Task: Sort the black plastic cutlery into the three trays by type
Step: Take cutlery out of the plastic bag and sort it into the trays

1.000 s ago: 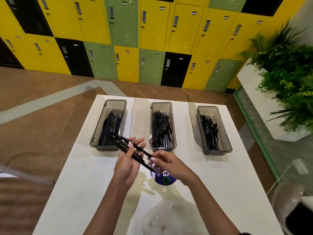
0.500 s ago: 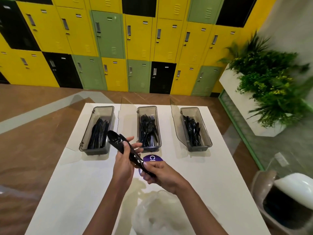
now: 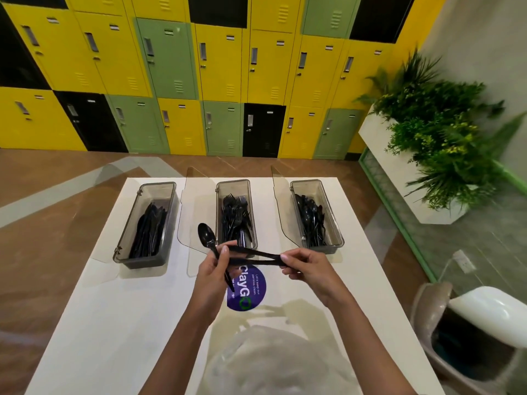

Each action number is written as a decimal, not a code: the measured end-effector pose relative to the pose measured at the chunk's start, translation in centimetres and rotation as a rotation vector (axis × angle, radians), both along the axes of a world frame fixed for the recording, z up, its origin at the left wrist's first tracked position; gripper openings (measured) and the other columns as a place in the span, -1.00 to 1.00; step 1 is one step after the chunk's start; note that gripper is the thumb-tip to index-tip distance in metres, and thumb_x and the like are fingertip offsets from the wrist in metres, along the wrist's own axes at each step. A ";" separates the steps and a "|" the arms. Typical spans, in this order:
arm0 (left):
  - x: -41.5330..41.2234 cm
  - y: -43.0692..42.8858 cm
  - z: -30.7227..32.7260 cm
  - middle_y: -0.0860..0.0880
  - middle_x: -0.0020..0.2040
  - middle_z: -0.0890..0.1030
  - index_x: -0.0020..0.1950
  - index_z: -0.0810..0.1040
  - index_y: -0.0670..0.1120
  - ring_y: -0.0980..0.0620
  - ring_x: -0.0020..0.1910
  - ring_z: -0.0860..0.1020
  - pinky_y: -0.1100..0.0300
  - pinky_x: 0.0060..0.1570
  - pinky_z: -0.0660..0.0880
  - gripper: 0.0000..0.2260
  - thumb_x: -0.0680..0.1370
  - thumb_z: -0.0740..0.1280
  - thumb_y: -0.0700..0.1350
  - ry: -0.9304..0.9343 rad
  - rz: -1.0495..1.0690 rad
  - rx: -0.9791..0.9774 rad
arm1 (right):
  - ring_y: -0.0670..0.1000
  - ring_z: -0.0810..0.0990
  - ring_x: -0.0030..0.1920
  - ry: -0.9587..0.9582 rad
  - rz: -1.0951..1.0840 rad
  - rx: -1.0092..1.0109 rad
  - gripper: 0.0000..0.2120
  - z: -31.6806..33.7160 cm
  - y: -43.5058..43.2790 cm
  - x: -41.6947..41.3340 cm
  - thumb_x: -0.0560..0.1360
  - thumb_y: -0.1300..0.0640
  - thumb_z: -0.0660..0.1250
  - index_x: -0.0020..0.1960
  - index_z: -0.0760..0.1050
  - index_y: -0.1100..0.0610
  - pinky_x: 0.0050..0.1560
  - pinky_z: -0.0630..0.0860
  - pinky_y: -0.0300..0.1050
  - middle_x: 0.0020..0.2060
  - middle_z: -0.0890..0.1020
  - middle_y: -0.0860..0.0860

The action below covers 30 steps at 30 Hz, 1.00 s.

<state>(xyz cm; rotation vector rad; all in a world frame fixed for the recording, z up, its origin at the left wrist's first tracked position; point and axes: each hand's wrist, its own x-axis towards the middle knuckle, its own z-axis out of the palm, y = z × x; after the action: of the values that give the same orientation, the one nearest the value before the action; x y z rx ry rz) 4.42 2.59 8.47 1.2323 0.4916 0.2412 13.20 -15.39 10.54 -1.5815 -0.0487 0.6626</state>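
— Where's the cutlery?
— Mid-frame above the tabletop [image 3: 119, 323]: left hand [image 3: 212, 273] pinches a spoon [image 3: 207, 238], right hand [image 3: 309, 269] clamps two handles [image 3: 256, 258].
— Step?
— Separating by type — probably spoon next, to the right tray [image 3: 338, 223].

One head-worn view looks steeply down over the table [image 3: 99, 323] (lockers [image 3: 171, 61] beyond)
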 end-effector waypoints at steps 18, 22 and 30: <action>2.2 0.1 1.1 -0.04 -0.30 0.62 -0.03 0.54 -0.29 0.23 -0.41 0.57 0.43 -0.42 0.44 -0.90 0.50 0.37 -0.27 -0.014 -0.018 0.242 | -0.04 0.65 -0.30 -0.034 -0.385 0.483 -0.73 1.6 -1.2 5.3 0.61 0.02 0.15 -0.15 0.46 0.15 -0.21 0.65 -0.09 -0.25 0.54 0.07; 3.1 -0.8 0.4 -0.12 -0.23 0.65 -0.07 0.57 -0.20 0.01 -0.25 0.61 0.27 -0.27 0.52 -0.86 0.45 0.45 -0.18 0.039 -0.046 0.246 | 0.07 0.69 -0.19 -0.115 0.049 -0.010 -0.69 0.7 0.7 2.6 0.64 -0.05 0.05 -0.09 0.42 0.12 -0.28 0.62 -0.11 -0.15 0.59 0.07; 4.2 -2.6 -1.9 -0.04 -0.19 0.66 -0.07 0.58 -0.11 0.02 -0.17 0.64 0.18 -0.13 0.55 -0.80 0.53 0.34 0.02 0.143 0.063 0.316 | -0.07 0.37 -0.50 -0.029 0.213 -0.322 -0.70 -3.5 3.4 -0.7 0.66 -0.06 -0.02 -0.10 0.33 0.08 -0.47 0.26 -0.21 -0.28 0.58 0.14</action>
<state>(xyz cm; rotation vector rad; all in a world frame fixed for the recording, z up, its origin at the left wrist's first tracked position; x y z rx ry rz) 8.65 0.01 6.58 1.5506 0.6332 0.2937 12.51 -11.95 7.06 -1.9137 -0.1384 0.8450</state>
